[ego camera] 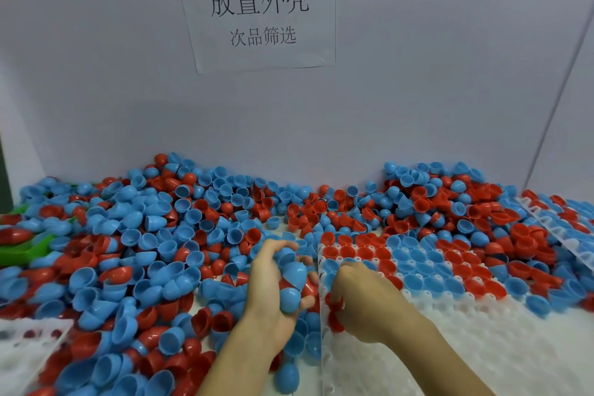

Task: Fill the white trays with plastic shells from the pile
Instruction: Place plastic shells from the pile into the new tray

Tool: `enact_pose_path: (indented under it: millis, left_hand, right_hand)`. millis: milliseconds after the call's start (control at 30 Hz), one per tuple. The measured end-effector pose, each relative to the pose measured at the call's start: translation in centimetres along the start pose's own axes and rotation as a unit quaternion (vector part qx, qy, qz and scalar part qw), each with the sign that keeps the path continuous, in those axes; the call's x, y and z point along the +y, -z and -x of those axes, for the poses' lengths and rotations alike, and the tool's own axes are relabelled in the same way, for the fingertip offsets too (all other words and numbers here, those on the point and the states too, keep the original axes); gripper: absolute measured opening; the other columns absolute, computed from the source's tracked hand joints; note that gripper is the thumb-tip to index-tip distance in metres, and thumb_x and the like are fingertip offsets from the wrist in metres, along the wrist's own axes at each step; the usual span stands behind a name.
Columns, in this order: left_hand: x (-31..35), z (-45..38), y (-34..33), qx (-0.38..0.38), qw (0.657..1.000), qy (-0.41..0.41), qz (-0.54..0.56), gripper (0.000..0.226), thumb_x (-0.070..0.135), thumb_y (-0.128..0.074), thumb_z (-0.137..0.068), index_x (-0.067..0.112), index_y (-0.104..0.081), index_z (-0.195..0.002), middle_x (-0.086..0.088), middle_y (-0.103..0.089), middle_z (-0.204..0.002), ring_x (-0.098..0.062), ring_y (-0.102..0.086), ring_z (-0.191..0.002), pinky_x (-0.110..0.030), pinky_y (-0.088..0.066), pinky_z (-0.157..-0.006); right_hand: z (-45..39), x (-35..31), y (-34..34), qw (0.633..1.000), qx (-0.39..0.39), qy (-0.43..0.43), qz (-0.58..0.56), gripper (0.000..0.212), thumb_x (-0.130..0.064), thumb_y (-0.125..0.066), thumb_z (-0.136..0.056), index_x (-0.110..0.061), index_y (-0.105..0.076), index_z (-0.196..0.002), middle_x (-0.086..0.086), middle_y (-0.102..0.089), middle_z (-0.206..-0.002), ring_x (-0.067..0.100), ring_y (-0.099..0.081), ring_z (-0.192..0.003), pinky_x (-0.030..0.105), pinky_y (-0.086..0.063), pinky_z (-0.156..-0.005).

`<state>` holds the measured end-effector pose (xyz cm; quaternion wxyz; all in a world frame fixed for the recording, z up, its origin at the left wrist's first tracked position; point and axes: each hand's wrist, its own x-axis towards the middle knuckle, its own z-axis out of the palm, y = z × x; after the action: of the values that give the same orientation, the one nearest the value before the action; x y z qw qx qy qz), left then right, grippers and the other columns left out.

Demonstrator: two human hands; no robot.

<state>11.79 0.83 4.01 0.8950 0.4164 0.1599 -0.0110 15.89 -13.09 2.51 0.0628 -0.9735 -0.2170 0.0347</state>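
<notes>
A pale grey wall panel [418,90] backs the bench, with one white paper sign [260,6] printed with black characters stuck on it. Below it a broad pile of blue and red plastic half-shells [154,235] covers the bench from the left edge to the right, far too many to count.

Three white moulded plastic trays show. The main tray [482,347] lies in front at the right; its far rows hold red and blue shells, mouths up, while its near part is bare. A second tray [22,350] sits at the lower left corner, and a third [575,241] lies tilted on the pile at the right edge. Green plastic [22,251], shape unclear, pokes from the pile at far left.

The left hand [273,292] is held palm-inward over the pile just left of the main tray, its fingers curled round a stack of blue shells [291,280]. The right hand [360,296] reaches down, knuckles up, to the tray's left edge, fingers pinching a red shell [336,302] there.
</notes>
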Motion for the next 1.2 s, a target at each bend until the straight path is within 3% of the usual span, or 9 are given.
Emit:
enact_pose_path:
  millis: [200,300,400,567,633,800,967,1067,1200]
  left_hand:
    - [-2.0,1.1,2.0,-0.001,1.0,0.007,0.025,0.026,0.029,-0.042,-0.1,0.013,-0.06,-0.089,-0.009,-0.061,-0.068,-0.019,-0.053,-0.052,-0.018,-0.029,-0.032]
    - [-2.4,1.2,2.0,0.003,1.0,0.008,0.022,0.026,0.031,-0.044,-0.101,0.013,-0.06,-0.09,-0.009,-0.062,-0.069,-0.019,-0.053,-0.051,-0.018,-0.03,-0.031]
    - [-2.5,1.4,2.0,-0.007,1.0,0.012,0.028,0.03,0.037,-0.044,-0.101,0.012,-0.059,-0.095,-0.01,-0.061,-0.072,-0.019,-0.053,-0.053,-0.019,-0.031,-0.031]
    - [-2.3,1.8,2.4,-0.021,0.999,0.0,0.034,0.024,0.026,-0.041,-0.098,0.011,-0.058,-0.108,-0.011,-0.061,-0.074,-0.021,-0.054,-0.053,-0.019,-0.032,-0.032]
    - [-2.3,1.9,2.4,-0.019,0.999,-0.007,0.03,0.023,0.025,-0.043,-0.1,0.01,-0.059,-0.109,-0.011,-0.062,-0.074,-0.021,-0.055,-0.053,-0.019,-0.032,-0.031]
    - [-2.4,1.8,2.4,-0.005,1.0,-0.006,0.017,0.031,0.033,-0.047,-0.102,0.007,-0.057,-0.114,-0.011,-0.062,-0.074,-0.021,-0.055,-0.055,-0.019,-0.032,-0.031]
    - [-2.7,1.6,2.6,0.0,1.0,-0.005,0.003,0.044,0.036,-0.053,-0.099,0.005,-0.053,-0.13,-0.013,-0.064,-0.077,-0.021,-0.057,-0.053,-0.019,-0.032,-0.031]
    - [-3.0,1.5,2.3,-0.02,0.999,-0.024,-0.019,0.038,0.043,-0.063,-0.084,0.021,-0.06,-0.114,-0.013,-0.066,-0.08,-0.023,-0.056,-0.053,-0.02,-0.034,-0.034]
    - [-3.8,1.4,2.0,-0.037,0.995,-0.048,-0.076,0.025,0.049,-0.067,-0.079,0.028,-0.071,-0.091,-0.012,-0.066,-0.08,-0.024,-0.054,-0.054,-0.023,-0.037,-0.04]
  right_hand:
    - [-0.1,-0.3,-0.6,1.0,0.008,-0.008,0.0,0.018,-0.009,-0.066,-0.089,-0.012,-0.068,-0.107,0.002,-0.054,-0.104,0.017,-0.06,-0.079,0.03,-0.058,-0.069]
    - [0.0,-0.8,-0.6,1.0,0.017,-0.021,0.002,0.009,-0.014,-0.067,-0.09,-0.016,-0.06,-0.095,-0.001,-0.05,-0.095,0.016,-0.057,-0.077,0.028,-0.054,-0.066]
    - [0.0,-1.1,-0.9,0.999,0.029,-0.028,0.004,0.02,-0.016,-0.067,-0.089,-0.02,-0.048,-0.084,-0.003,-0.045,-0.087,0.014,-0.052,-0.071,0.029,-0.048,-0.06]
    - [0.1,-0.6,-1.3,0.999,0.031,-0.021,-0.013,0.004,-0.016,-0.067,-0.088,-0.014,-0.064,-0.09,-0.003,-0.051,-0.092,0.015,-0.059,-0.076,0.033,-0.059,-0.068]
    - [0.2,-0.1,-1.4,0.999,0.028,-0.011,-0.031,0.011,-0.015,-0.067,-0.087,-0.013,-0.072,-0.096,-0.003,-0.057,-0.096,0.016,-0.062,-0.08,0.035,-0.061,-0.071]
    - [0.6,1.3,-1.4,0.996,0.032,0.019,-0.076,0.021,-0.017,-0.063,-0.093,-0.022,-0.075,-0.11,-0.009,-0.058,-0.104,0.011,-0.059,-0.091,0.027,-0.056,-0.079]
    - [1.4,1.7,-1.6,0.986,0.093,0.033,-0.133,0.018,-0.024,-0.059,-0.097,-0.026,-0.075,-0.104,-0.016,-0.059,-0.093,0.001,-0.053,-0.084,0.019,-0.049,-0.072]
    - [2.0,1.3,-1.4,0.963,0.19,0.053,-0.181,0.016,-0.025,-0.062,-0.096,-0.034,-0.069,-0.107,-0.024,-0.052,-0.086,-0.002,-0.052,-0.083,0.011,-0.041,-0.067]
    - [3.0,-0.1,-1.3,0.908,0.283,0.135,-0.28,0.037,-0.008,-0.071,-0.088,-0.038,-0.061,-0.106,-0.019,-0.056,-0.083,0.006,-0.058,-0.084,0.008,-0.042,-0.067]
